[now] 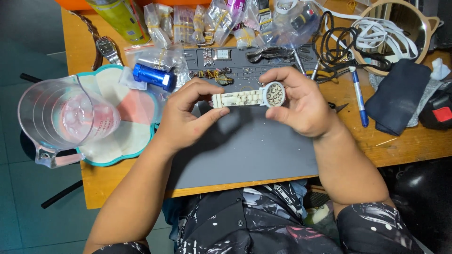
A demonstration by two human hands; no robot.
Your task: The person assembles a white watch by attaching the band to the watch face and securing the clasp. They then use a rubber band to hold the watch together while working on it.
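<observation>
cream-white links run between both hands: a wristwatch (249,97) with a pale band and a round spotted dial, held level above the grey work mat (254,146). the left hand (188,117) pinches the free end of the band between thumb and fingers, and the right hand (301,101) grips the dial end, fingers curled over the top and thumb beneath. both hands are closed on the watch, which sits in the air just over the mat's middle, not touching it.

behind the hands, small metal watch parts (214,73) lie in the mat's upper tray. a blue cylinder (154,76) rests to the left on a flower-shaped teal-rimmed tray (117,150), beside a clear plastic jug (61,117). a blue pen (360,96) lies right of the right hand, near a dark folded cloth (398,96). clear bags of parts (207,21) crowd the far edge of the wooden table (405,141), and a round mirror (400,35) holds white cord.
</observation>
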